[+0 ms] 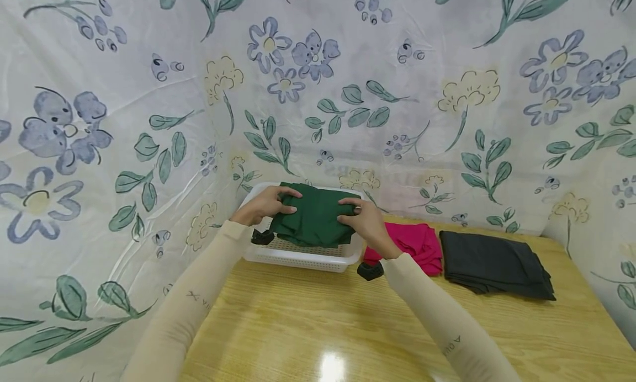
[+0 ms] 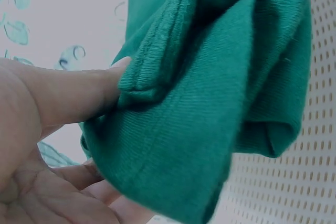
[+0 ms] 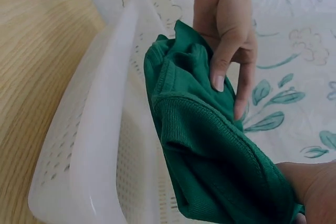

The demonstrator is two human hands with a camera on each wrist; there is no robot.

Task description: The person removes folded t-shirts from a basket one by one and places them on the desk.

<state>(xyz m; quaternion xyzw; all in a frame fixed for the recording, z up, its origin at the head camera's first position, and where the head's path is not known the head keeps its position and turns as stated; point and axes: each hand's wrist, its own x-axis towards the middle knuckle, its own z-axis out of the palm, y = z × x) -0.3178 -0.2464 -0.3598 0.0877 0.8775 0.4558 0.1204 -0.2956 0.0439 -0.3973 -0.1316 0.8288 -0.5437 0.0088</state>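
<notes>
A folded green shirt point(image 1: 315, 216) is held between both hands over a white perforated basket point(image 1: 298, 264). My left hand point(image 1: 268, 203) grips its left edge, thumb on the near side; in the left wrist view the thumb of this hand point(image 2: 63, 95) presses on a stitched hem while the other fingers lie partly hidden behind the cloth. At the opposite edge my right hand point(image 1: 366, 221) pinches the fabric. The right wrist view shows a ribbed band on the shirt point(image 3: 210, 129), with the right hand point(image 3: 315, 184) mostly cut off at the frame's edge.
To the right of the basket, a crumpled-looking folded pink cloth point(image 1: 414, 247) lies on the wooden table point(image 1: 308, 310). Farther right is a folded black cloth point(image 1: 494, 263). A floral sheet point(image 1: 318, 139) hangs behind the table and along its left side.
</notes>
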